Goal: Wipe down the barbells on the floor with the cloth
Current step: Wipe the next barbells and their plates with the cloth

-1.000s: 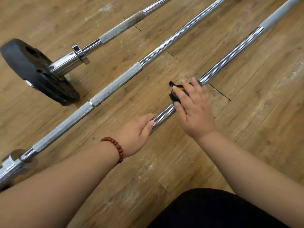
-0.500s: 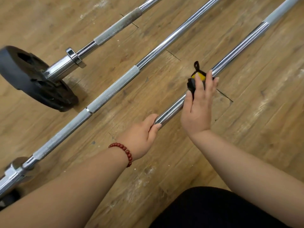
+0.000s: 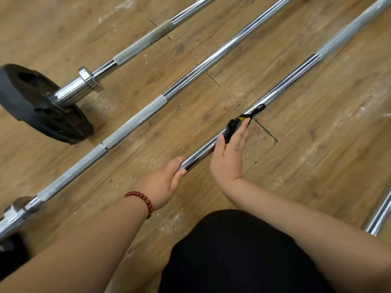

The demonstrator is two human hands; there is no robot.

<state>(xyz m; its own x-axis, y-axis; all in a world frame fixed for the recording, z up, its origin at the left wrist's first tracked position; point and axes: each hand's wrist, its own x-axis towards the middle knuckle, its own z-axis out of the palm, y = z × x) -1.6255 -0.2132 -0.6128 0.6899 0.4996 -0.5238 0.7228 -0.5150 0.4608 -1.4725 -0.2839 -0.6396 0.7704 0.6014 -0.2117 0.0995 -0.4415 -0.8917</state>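
Observation:
Three chrome barbells lie diagonally on the wooden floor. My left hand grips the near end of the right barbell. A little farther along that bar, my right hand holds a black and yellow cloth wrapped on the bar, thumb on its left side and fingers on its right. A black loop of the cloth sticks out past the fingertips. The middle barbell has knurled grey sections. The far-left barbell carries a black weight plate.
A fourth chrome bar shows at the right edge. My knee in black fabric fills the bottom centre. The middle barbell's collar lies at the lower left. Bare floor planks extend right of the held bar.
My right hand slid the cloth away along the bar, then a little back toward me, and turned from palm-down to gripping from the side. My left hand kept hold of the bar's end.

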